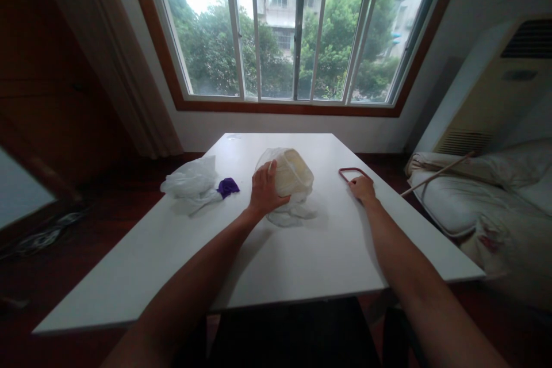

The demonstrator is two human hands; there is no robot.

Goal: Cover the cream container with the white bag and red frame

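My left hand (264,190) is closed around the near left side of a pale, rounded container wrapped in clear plastic (291,172) that rests in the middle of the white table (276,253). My right hand (363,188) lies further right, fingers curled on the near end of a thin red loop (351,173), perhaps a wire handle, lying flat on the tabletop. What sits under the wrapped container looks like loose plastic film.
A crumpled white plastic bag (192,183) with a small purple cloth (227,186) beside it lies at the table's left. A large window (297,29) faces me. White bedding (487,195) and a standing air conditioner (495,86) fill the right side.
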